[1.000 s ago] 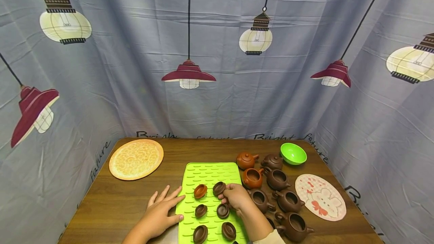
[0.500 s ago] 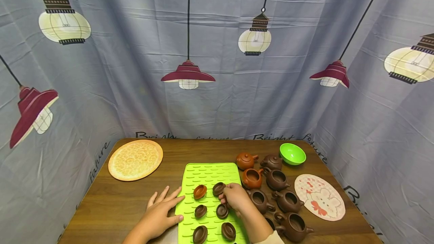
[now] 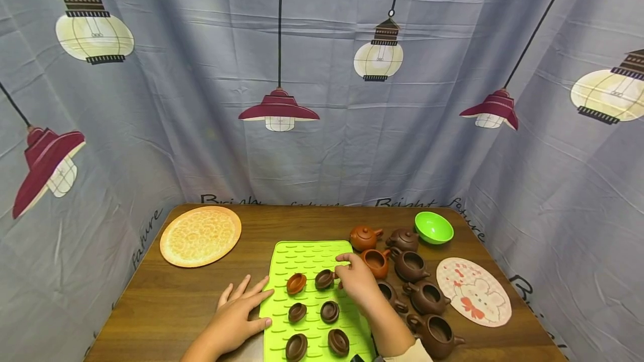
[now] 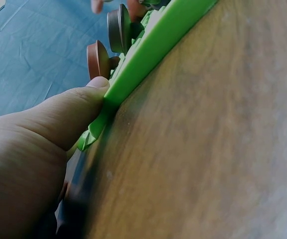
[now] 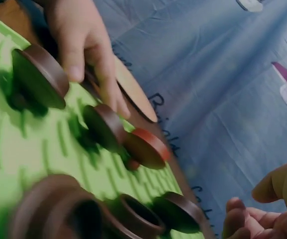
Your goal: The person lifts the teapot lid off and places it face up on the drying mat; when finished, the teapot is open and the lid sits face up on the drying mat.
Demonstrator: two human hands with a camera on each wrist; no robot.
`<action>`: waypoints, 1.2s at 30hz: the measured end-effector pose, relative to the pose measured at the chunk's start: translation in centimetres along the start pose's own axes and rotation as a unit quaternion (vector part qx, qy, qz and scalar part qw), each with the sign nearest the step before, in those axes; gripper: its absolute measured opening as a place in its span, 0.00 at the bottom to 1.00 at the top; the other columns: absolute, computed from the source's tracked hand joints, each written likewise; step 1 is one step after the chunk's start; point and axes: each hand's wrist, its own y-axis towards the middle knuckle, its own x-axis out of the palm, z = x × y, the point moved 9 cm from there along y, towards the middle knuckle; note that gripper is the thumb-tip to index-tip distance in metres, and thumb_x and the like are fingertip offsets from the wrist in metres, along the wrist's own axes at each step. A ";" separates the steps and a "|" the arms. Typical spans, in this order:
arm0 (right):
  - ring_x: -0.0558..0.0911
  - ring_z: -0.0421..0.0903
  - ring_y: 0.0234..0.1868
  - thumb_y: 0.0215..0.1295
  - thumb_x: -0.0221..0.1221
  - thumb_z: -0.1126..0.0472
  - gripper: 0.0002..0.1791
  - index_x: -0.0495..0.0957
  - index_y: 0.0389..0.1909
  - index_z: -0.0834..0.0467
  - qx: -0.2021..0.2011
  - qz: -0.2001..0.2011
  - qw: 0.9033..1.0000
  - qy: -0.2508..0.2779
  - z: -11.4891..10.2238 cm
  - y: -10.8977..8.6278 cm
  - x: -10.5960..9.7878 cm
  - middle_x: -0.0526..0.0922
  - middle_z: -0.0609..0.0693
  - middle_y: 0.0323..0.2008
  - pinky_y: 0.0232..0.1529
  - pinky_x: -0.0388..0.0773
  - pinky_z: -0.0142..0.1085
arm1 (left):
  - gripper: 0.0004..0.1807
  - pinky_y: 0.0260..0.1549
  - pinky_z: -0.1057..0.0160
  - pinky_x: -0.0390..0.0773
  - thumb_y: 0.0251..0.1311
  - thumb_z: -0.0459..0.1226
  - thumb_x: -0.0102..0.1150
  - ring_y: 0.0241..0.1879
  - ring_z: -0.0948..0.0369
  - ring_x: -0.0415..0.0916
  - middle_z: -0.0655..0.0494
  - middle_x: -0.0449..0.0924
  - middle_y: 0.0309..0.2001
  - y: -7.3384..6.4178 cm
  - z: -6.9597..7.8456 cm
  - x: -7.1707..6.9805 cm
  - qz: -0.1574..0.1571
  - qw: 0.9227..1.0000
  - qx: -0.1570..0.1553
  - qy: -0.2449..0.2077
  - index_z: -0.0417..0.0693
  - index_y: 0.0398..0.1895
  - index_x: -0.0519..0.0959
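Note:
Several teapot lids lie upturned on a bright green mat (image 3: 312,256): one reddish-brown lid (image 3: 296,284), the others dark brown. My left hand (image 3: 236,317) has its fingers spread along the mat's left edge, the thumb (image 4: 86,97) touching that edge in the left wrist view. Just right of the far dark lid (image 3: 323,280) hovers my right hand (image 3: 358,281), fingers loosely bent and holding nothing. The right wrist view shows a gap between this hand (image 5: 262,214) and the nearest lid (image 5: 178,211).
Lidless teapots (image 3: 427,298) crowd the mat's right side, partly behind my right forearm. Beyond them stand a lidded reddish teapot (image 3: 364,238) and a lidded dark one (image 3: 402,241). A green bowl (image 3: 434,228), a rabbit-print mat (image 3: 475,292) and a round yellow mat (image 3: 201,236) lie farther out.
My right hand has let go of the far dark lid and lifted slightly up and to the right. The left hand has stayed in place.

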 end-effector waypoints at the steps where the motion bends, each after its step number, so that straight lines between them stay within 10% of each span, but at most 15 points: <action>1: 0.81 0.57 0.33 0.77 0.52 0.63 0.21 0.72 0.66 0.65 -0.003 0.002 1.000 0.002 -0.2 0.2 -0.3 0.84 0.63 0.40 0.28 0.73 0.37 | 0.38 0.73 0.26 0.28 0.63 0.60 0.68 0.83 0.36 0.44 0.61 0.58 0.82 0.0 0.0 0.0 0.000 1.000 0.000 -0.001 0.58 0.74 0.75; 16: 0.74 0.47 0.30 0.77 0.53 0.62 0.19 0.73 0.65 0.62 -0.025 0.052 0.996 -0.062 -1.1 4.9 -5.6 0.78 0.56 0.42 0.27 0.71 0.36 | 0.36 0.72 0.25 0.29 0.64 0.57 0.69 0.83 0.37 0.44 0.61 0.58 0.82 -0.1 0.0 -0.4 0.003 1.000 0.001 0.007 0.60 0.74 0.75; 36: 0.82 0.63 0.60 0.74 0.62 0.56 0.24 0.76 0.65 0.65 -0.007 0.099 0.980 -0.174 1.0 10.4 -9.2 0.83 0.63 0.58 0.58 0.81 0.56 | 0.35 0.72 0.25 0.31 0.64 0.56 0.70 0.82 0.36 0.45 0.61 0.59 0.82 0.0 0.2 -0.2 0.009 1.000 0.001 0.005 0.59 0.73 0.76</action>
